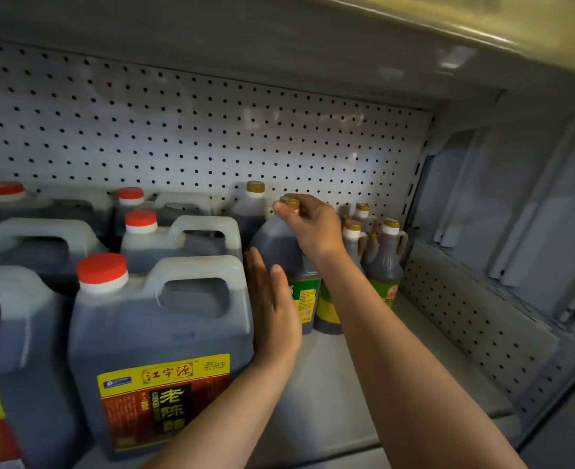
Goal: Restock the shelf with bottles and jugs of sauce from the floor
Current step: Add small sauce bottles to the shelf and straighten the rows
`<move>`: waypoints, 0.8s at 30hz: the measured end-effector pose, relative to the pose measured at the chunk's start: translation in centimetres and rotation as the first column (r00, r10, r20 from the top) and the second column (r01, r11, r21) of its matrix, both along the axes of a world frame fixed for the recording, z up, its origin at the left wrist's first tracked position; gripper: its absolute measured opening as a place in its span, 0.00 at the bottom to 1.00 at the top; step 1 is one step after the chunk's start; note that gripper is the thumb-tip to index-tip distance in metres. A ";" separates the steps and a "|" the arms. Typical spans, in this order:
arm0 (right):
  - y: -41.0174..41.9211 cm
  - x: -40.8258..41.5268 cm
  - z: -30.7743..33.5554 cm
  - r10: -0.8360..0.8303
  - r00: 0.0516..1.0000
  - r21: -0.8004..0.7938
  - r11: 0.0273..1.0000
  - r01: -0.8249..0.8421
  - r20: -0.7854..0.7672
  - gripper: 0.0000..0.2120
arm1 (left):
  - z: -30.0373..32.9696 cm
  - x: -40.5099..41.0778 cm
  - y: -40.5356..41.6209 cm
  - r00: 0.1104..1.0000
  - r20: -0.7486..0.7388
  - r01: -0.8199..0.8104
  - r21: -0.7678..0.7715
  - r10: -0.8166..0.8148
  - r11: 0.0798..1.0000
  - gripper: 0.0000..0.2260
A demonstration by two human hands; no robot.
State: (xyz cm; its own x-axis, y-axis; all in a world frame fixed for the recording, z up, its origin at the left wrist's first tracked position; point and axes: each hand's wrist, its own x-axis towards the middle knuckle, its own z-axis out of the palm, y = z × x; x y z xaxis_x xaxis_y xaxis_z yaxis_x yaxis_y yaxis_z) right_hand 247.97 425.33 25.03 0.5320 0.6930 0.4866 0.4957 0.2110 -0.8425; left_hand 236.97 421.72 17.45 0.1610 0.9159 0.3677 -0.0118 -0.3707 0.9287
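Grey metal shelf: right hand grips the gold-capped dark sauce bottle by its neck, while the flat, open left hand rests against its side.

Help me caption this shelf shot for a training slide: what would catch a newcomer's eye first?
First, the big jug of dark sauce at front left, with its red cap and yellow and red label. Next, the two bare arms reaching in: the right hand grips the gold-capped neck of a dark bottle mid-shelf, while the left hand lies flat between that bottle and the jug. Behind runs a white pegboard wall.
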 end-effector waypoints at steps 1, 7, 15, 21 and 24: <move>0.2 0.1 0.0 0.011 1.000 0.012 1.000 -0.011 -0.018 0.08 | -0.1 0.0 0.1 1.000 -0.012 -0.008 0.001 0.008 1.000 0.23; -0.6 0.4 0.6 0.166 0.982 0.038 0.986 -0.163 -0.096 0.03 | 0.4 -0.3 -1.2 0.999 -0.046 -0.021 0.061 0.024 0.998 0.24; -1.0 0.5 0.6 0.207 0.967 0.056 0.978 -0.200 -0.152 0.04 | 0.3 -0.8 -1.7 0.994 -0.104 -0.003 0.083 0.012 0.997 0.26; -0.2 1.1 0.1 0.191 0.970 0.082 0.980 -0.181 -0.150 0.06 | 1.0 -0.4 -1.1 0.989 -0.147 -0.006 0.055 0.014 0.998 0.26; 0.0 1.2 0.0 0.193 0.970 0.095 0.979 -0.180 -0.150 0.07 | 1.4 -0.3 -0.8 0.988 -0.154 0.007 0.015 -0.005 1.000 0.28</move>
State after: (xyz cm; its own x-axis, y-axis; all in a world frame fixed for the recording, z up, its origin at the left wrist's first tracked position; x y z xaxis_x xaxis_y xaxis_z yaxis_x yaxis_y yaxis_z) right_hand 249.19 425.34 25.01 0.4712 0.7496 0.4648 0.3033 0.3571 -0.8835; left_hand 236.65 420.91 18.89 0.2222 0.9091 0.3524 0.1285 -0.3856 0.9137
